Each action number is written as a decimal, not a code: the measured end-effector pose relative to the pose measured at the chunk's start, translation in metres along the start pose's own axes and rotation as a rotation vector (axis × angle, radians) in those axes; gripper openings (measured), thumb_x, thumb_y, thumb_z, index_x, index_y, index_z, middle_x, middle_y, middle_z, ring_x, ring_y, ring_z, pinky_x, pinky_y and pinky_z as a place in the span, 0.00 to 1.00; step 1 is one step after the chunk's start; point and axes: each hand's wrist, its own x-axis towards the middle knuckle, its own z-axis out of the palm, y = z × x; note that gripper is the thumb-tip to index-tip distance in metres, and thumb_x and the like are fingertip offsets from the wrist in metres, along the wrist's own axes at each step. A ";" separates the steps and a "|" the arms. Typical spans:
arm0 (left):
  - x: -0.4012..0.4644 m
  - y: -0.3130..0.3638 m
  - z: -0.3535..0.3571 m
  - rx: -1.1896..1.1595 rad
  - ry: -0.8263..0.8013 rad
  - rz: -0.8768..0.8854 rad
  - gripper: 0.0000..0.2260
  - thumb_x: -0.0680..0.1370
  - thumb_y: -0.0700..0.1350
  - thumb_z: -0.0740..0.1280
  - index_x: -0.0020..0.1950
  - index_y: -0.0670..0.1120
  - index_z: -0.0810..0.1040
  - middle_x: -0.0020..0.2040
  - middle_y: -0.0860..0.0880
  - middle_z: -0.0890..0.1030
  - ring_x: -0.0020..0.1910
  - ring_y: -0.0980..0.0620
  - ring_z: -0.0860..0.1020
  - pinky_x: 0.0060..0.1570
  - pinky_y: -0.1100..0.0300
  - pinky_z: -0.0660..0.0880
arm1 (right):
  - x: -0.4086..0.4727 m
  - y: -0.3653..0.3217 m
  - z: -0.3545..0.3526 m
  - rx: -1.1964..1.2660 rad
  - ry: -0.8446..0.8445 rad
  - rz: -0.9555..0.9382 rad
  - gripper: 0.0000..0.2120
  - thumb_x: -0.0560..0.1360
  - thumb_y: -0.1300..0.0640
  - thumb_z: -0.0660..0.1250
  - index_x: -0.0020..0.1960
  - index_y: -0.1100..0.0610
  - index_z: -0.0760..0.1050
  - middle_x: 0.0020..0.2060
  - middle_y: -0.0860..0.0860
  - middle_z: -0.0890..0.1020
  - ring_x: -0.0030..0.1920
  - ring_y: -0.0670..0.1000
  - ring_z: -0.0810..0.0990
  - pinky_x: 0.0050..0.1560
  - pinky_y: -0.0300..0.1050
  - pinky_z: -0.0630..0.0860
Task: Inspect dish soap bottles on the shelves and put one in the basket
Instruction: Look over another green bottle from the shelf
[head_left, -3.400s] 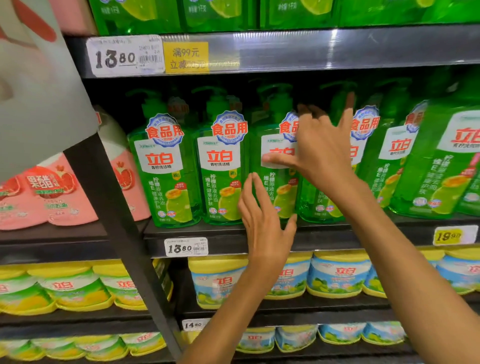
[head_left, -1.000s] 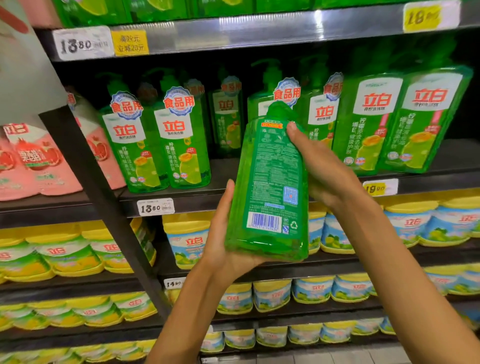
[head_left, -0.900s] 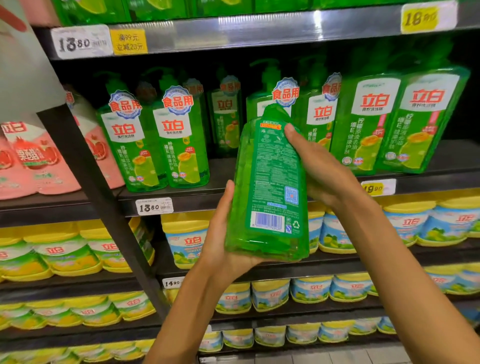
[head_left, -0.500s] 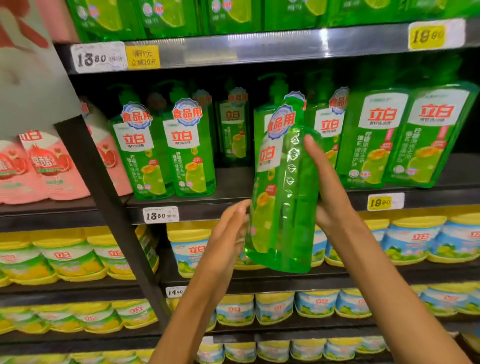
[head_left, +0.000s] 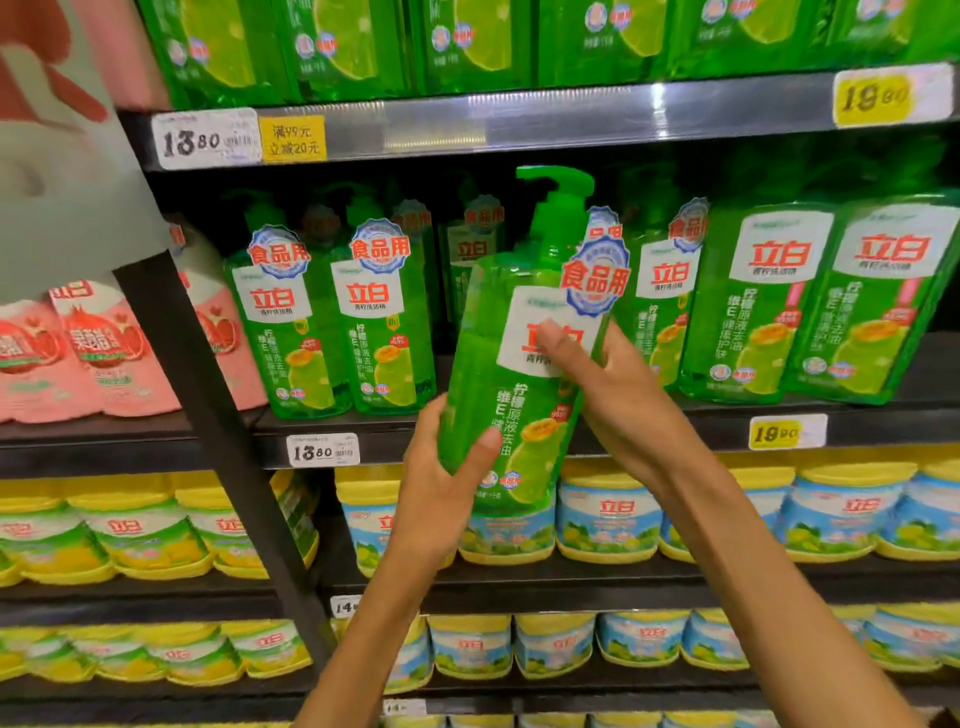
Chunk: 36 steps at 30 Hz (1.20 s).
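I hold a green pump bottle of dish soap (head_left: 524, 374) up in front of the shelf, tilted slightly, its front label facing me. My left hand (head_left: 441, 483) grips its lower left side, thumb across the front. Higher up on the right, my right hand (head_left: 608, 395) grips the bottle, thumb lying on the white label. Behind it, more green soap bottles (head_left: 337, 322) stand in a row on the shelf (head_left: 519, 431). No basket is in view.
Larger green refill packs (head_left: 821, 301) lean at the right of the same shelf. Pink bottles (head_left: 104, 353) fill the left bay past a dark upright post (head_left: 208, 415). Yellow-lidded tubs (head_left: 841, 509) line the lower shelves. Price tags (head_left: 322, 449) sit on the shelf edges.
The bottle has been turned from its back label to its front label. My left hand has moved from under its base to its lower side, and the view has come closer.
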 end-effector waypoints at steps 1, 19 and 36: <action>0.004 -0.003 -0.003 0.037 0.001 0.022 0.14 0.76 0.51 0.69 0.57 0.61 0.69 0.48 0.68 0.80 0.51 0.77 0.74 0.47 0.81 0.69 | 0.001 0.003 0.002 0.008 -0.005 -0.016 0.40 0.66 0.45 0.74 0.72 0.59 0.64 0.55 0.45 0.84 0.56 0.44 0.82 0.49 0.35 0.78; 0.056 -0.041 -0.008 0.219 0.054 -0.024 0.33 0.70 0.62 0.62 0.73 0.58 0.59 0.73 0.59 0.62 0.69 0.63 0.61 0.61 0.74 0.62 | 0.057 0.041 0.026 -0.206 0.141 -0.205 0.35 0.67 0.50 0.78 0.63 0.30 0.62 0.68 0.38 0.71 0.69 0.38 0.68 0.69 0.40 0.68; 0.060 -0.052 0.010 0.460 0.250 0.302 0.43 0.70 0.43 0.76 0.77 0.47 0.52 0.71 0.53 0.58 0.68 0.71 0.51 0.65 0.80 0.46 | 0.059 0.017 0.042 -1.166 0.418 -0.273 0.46 0.65 0.26 0.59 0.73 0.55 0.66 0.57 0.53 0.79 0.62 0.54 0.69 0.58 0.52 0.71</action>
